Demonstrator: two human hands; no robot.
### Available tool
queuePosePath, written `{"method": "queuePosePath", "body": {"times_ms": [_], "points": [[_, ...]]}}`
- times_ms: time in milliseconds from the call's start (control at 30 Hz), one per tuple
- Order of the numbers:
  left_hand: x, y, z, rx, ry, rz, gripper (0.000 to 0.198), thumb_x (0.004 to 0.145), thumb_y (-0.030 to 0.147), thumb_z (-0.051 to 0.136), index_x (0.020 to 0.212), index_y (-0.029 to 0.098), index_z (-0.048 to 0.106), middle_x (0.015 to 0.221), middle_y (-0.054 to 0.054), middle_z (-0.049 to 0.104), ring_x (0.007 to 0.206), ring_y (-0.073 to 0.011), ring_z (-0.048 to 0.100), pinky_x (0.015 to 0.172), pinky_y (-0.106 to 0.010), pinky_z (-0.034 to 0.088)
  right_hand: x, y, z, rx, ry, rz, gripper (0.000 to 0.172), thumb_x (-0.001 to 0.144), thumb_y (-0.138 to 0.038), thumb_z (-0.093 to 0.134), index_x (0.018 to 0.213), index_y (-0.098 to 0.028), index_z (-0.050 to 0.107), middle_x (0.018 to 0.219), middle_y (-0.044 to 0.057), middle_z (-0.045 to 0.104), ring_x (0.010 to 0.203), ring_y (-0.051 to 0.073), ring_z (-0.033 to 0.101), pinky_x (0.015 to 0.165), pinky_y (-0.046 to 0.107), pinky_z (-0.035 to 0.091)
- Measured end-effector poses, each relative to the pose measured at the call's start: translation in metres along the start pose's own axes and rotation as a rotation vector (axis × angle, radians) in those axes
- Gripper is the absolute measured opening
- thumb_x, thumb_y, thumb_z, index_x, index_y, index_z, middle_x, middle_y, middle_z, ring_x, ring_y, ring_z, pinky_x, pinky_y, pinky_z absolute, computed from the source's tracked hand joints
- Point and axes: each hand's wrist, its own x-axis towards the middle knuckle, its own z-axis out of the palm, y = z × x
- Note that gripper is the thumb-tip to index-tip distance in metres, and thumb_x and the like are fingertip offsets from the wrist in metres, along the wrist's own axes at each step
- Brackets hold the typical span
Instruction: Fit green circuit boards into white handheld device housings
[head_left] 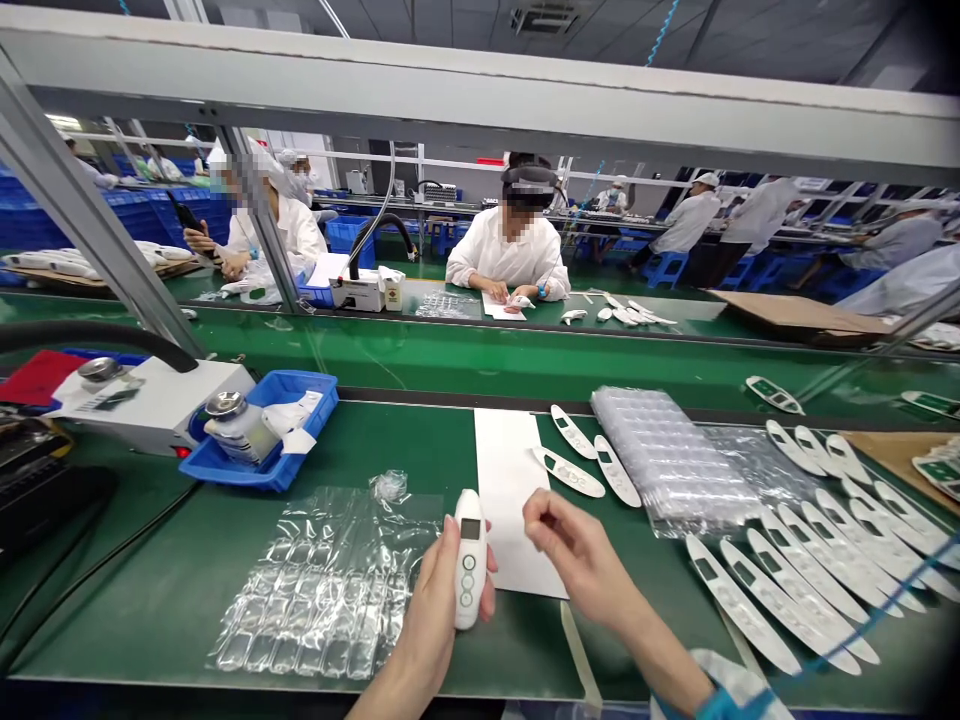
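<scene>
My left hand [429, 612] is wrapped round a white handheld device [469, 530], which looks like an infrared thermometer. It is upright, its small grey screen and round buttons facing me. To the right, my right hand [579, 548] hovers with thumb and fingers pinched together; whatever may be between them is too small to make out. Under both hands lies a white paper sheet [508, 470]. Left of the device, a clear plastic sheet with square pockets [315, 600] lies on the green bench [150, 610]. White shell covers [574, 472] lie beyond my right hand.
More white shells [742, 605] lie in rows at right, beside stacked clear film sheets [660, 450]. A blue tray [262, 475] holds a metal-topped bottle [238, 430], near a white machine [154, 400]. A co-worker [510, 250] sits opposite, behind a metal frame [480, 85].
</scene>
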Motion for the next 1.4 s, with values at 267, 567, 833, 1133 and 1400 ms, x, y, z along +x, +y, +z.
{"method": "queuePosePath", "body": {"times_ms": [267, 567, 833, 1133, 1400], "points": [[-0.014, -0.011, -0.011, 0.084, 0.064, -0.067, 0.055, 0.081, 0.068, 0.037, 0.071, 0.016, 0.05, 0.044, 0.002, 0.049, 0.045, -0.0086, 0.045, 0.051, -0.02, 0.033, -0.005, -0.031, 0.049, -0.064, -0.117, -0.048, 0.017, 0.096, -0.02, 0.038, 0.081, -0.019, 0.046, 0.081, 0.0, 0.05, 0.07, 0.011, 0.048, 0.065, 0.025, 0.038], [-0.019, -0.016, -0.023, 0.062, 0.075, -0.096, 0.064, 0.077, 0.075, 0.033, 0.086, 0.015, 0.052, 0.048, 0.002, 0.05, 0.047, -0.0094, 0.046, 0.052, -0.022, 0.035, 0.0, -0.027, 0.059, -0.072, -0.144, -0.018, 0.017, 0.096, -0.021, 0.036, 0.083, -0.019, 0.047, 0.081, 0.0, 0.049, 0.07, 0.011, 0.049, 0.064, 0.025, 0.039], [-0.021, -0.015, -0.021, 0.074, 0.081, -0.106, 0.064, 0.076, 0.076, 0.033, 0.083, 0.015, 0.051, 0.049, 0.002, 0.05, 0.047, -0.009, 0.045, 0.051, -0.021, 0.034, 0.0, -0.026, 0.061, -0.046, -0.145, 0.016, 0.016, 0.096, -0.022, 0.037, 0.083, -0.019, 0.046, 0.079, 0.0, 0.049, 0.065, 0.01, 0.048, 0.059, 0.024, 0.039], [-0.027, -0.011, -0.019, 0.093, 0.099, -0.105, 0.064, 0.078, 0.075, 0.029, 0.083, 0.015, 0.051, 0.048, 0.002, 0.049, 0.047, -0.008, 0.044, 0.052, -0.02, 0.032, -0.003, -0.029, 0.062, -0.085, -0.139, 0.007, 0.017, 0.096, -0.023, 0.035, 0.084, -0.02, 0.046, 0.081, 0.001, 0.05, 0.069, 0.011, 0.049, 0.062, 0.024, 0.041], [-0.026, -0.016, -0.017, 0.215, 0.084, 0.08, 0.049, 0.08, 0.066, 0.044, 0.078, 0.017, 0.047, 0.048, 0.008, 0.041, 0.036, -0.0032, 0.036, 0.039, -0.016, 0.025, -0.007, -0.026, 0.07, 0.023, -0.079, 0.107, 0.02, 0.097, -0.033, 0.037, 0.088, -0.02, 0.047, 0.071, -0.001, 0.051, 0.063, 0.012, 0.051, 0.06, 0.025, 0.041]]}}
